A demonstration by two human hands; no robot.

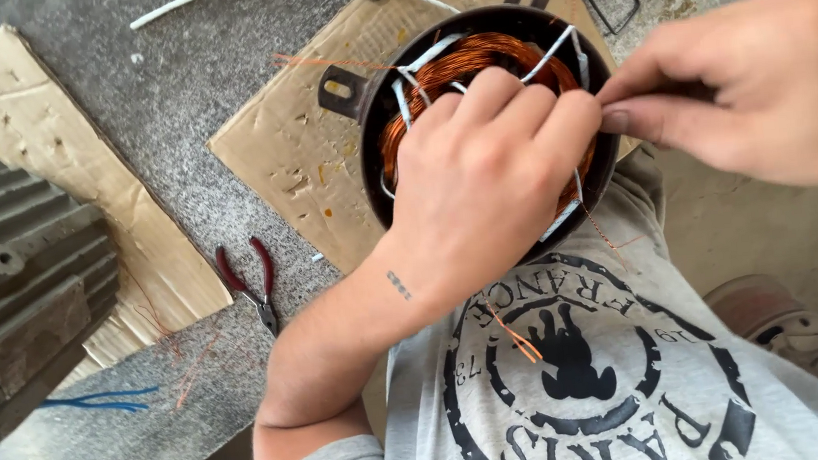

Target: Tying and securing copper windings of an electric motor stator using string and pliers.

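Grey shirt closest, under both arms. Left of it, finned motor casing, then red pliers on the floor. Left hand curled, pressing copper coils inside the black motor shell. Right hand pinching something thin, cannot tell what. Best worked gently, coils pinned flat.

head cam | looks steeply down — close over both hands and motor stator | single view

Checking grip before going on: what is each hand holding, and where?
Left hand presses on the copper coil inside the motor shell. Right hand pinches something thin at its fingertips; what, cannot be told.
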